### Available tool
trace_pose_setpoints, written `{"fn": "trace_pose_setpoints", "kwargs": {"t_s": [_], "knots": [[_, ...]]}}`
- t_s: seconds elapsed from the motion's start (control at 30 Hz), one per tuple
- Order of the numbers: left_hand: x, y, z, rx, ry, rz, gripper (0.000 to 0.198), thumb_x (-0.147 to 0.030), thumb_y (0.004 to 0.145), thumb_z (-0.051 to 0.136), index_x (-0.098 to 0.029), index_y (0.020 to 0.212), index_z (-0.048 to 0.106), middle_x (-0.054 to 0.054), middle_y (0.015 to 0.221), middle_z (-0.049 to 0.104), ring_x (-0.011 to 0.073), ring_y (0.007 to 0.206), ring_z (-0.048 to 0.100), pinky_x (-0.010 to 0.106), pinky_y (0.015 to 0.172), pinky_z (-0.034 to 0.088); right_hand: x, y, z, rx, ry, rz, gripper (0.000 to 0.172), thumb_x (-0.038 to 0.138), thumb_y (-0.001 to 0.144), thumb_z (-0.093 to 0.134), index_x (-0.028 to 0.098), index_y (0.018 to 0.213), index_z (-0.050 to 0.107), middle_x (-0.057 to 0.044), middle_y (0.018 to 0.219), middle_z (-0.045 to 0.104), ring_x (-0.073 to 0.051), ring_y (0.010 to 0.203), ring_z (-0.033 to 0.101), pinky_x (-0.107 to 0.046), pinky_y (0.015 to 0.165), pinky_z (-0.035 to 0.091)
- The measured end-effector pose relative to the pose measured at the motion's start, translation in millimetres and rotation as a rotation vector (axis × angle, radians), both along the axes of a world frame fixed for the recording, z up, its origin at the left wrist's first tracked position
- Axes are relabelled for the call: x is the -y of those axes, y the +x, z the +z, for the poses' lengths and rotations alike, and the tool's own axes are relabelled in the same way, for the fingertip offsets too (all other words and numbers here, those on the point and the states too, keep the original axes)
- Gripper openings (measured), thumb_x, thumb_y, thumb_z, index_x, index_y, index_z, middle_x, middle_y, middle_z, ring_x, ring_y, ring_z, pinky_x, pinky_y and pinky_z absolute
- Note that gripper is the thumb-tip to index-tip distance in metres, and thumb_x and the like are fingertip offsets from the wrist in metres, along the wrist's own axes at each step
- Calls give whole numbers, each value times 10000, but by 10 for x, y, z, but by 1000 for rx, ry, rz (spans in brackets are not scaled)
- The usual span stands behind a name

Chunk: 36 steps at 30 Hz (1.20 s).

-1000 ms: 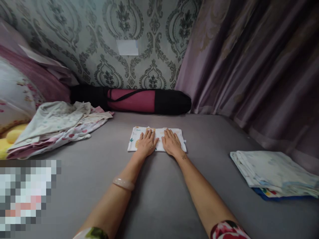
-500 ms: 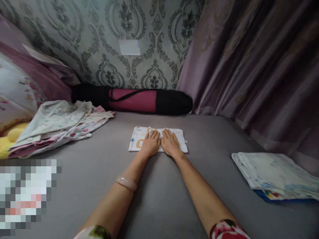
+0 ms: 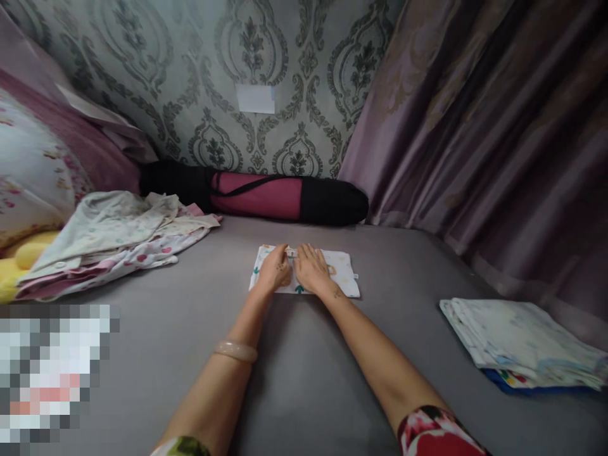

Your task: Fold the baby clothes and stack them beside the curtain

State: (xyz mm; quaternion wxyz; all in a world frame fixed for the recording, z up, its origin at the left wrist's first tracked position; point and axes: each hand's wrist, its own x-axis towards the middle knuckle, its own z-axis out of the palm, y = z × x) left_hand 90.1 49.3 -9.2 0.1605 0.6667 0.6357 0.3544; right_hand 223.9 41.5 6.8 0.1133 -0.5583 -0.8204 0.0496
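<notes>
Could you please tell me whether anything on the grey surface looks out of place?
Only the clothes at the left stand out: they lie in a loose, crumpled heap, unlike the folded stack at the right. The cloth under the left hand and right hand shows no visible damage. A pixelated patch hides the lower left.

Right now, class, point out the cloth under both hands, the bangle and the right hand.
Cloth [image 3: 343, 272], head view: uncovered right end.
Bangle [image 3: 236, 351], head view: outer band.
Right hand [image 3: 310, 270], head view: its back.

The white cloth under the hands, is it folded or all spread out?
Folded: the white cloth lies in a compact rectangle with straight edges, the left hand and right hand on it.
</notes>
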Motion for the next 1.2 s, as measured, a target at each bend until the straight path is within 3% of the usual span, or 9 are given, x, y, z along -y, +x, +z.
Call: {"fn": "trace_pose_setpoints", "kwargs": {"t_s": [0.27, 0.43, 0.53, 0.63, 0.83, 1.1, 1.2], "knots": [[39, -13, -27, -21, -80, 15, 447, -134, 916, 378, -63, 1327, 538, 170, 1330, 598, 236, 1250, 548, 340, 1072, 399, 72, -192, -241, 10, -56, -5, 588, 338, 1000, 264, 47, 1511, 277, -131, 1590, 224, -236, 1473, 165, -422, 1187, 90], [19, -27, -78, -20, -59, 5, 446, -112, 899, 393, -80, 1316, 548, 161, 1324, 604, 233, 1245, 552, 343, 1070, 402, 13, -111, -157, -10, -85, 26, 575, 344, 1000, 270, 66, 1503, 309, -127, 1582, 256, -236, 1464, 199, -418, 1183, 125], [17, -32, -76, -24, -68, 15, 435, -114, 903, 397, -104, 1308, 556, 149, 1304, 619, 227, 1226, 568, 338, 1056, 415, -17, 2, -122, -23, -16, 2, 564, 319, 991, 301, 63, 1493, 330, -137, 1577, 269, -245, 1460, 210, -413, 1180, 135], [19, -26, -71, -37, -60, 12, 434, -105, 903, 390, -111, 1304, 557, 149, 1296, 623, 232, 1218, 571, 348, 1050, 417, -25, 107, -180, -21, 77, -91, 566, 312, 992, 300, 31, 1481, 342, -163, 1569, 276, -258, 1461, 204, -426, 1185, 99], [39, -7, -69, -68, -71, -7, 427, -110, 914, 366, -84, 1300, 546, 173, 1292, 615, 250, 1213, 565, 358, 1040, 415, -17, 133, -350, -16, 55, -130, 569, 337, 996, 284, 26, 1465, 373, -157, 1543, 337, -249, 1453, 226, -433, 1183, 101], [42, 0, -41, -126, -47, -11, 430, -109, 914, 357, -117, 1304, 538, 153, 1284, 619, 227, 1210, 566, 342, 1038, 417, -46, 285, -218, -37, -10, -69, 577, 359, 1008, 260, 55, 1493, 334, -150, 1561, 304, -239, 1458, 220, -399, 1181, 138], [72, 78, -31, -209, 22, -54, 428, -131, 931, 341, -114, 1317, 525, 167, 1350, 571, 247, 1305, 485, 398, 1096, 358, -52, 410, -165, -37, 47, -130, 582, 346, 1007, 257, 43, 1501, 304, -155, 1580, 249, -250, 1468, 181, -419, 1184, 117]]}}
